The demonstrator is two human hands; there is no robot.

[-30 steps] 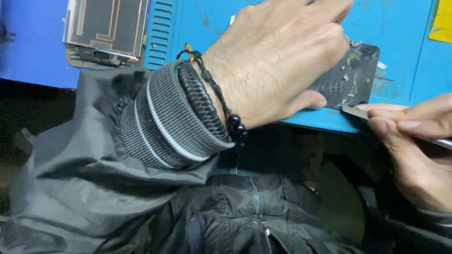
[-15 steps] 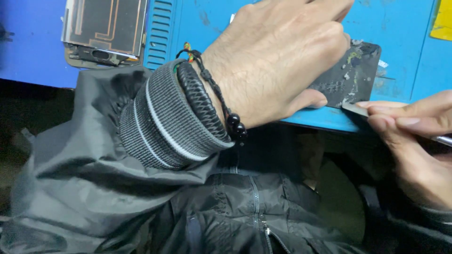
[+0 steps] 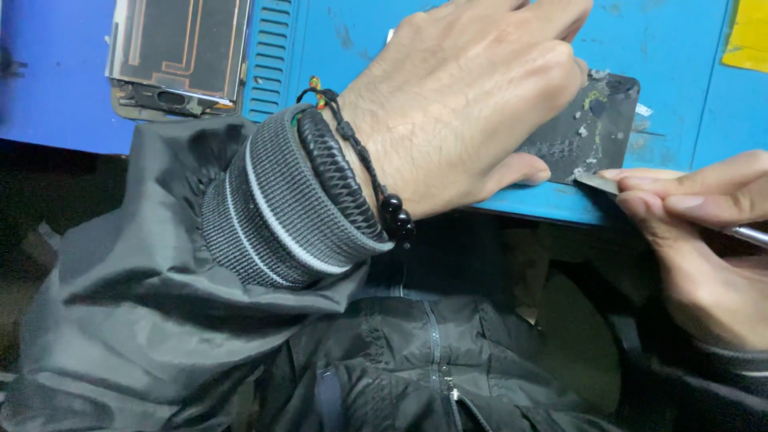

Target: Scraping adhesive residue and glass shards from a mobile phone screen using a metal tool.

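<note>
Fingers [image 3: 680, 200] on the right hand [image 3: 704, 256] are pinched shut around a thin metal scraper [image 3: 596, 182], its flat tip touching the near right corner of the dark phone panel [image 3: 596, 128]. That panel lies flat on the blue mat [image 3: 496, 32], close to the mat's near edge, with whitish glue bits stuck on its surface. Left hand [image 3: 472, 104] is pressed flat on top of the panel's left part, fingers spread out and gripping nothing, just pinning it down. Looks like the glue-scraping step to me, somewhere mid-way, since residue is on there. I'd say the next stroke needs a shallow blade angle and firm hold-down so the panel doesn't skid. Left of the panel, at the mat's far corner, sits another stripped phone frame [image 3: 180, 48]. Worktop edge drops off right below.
</note>
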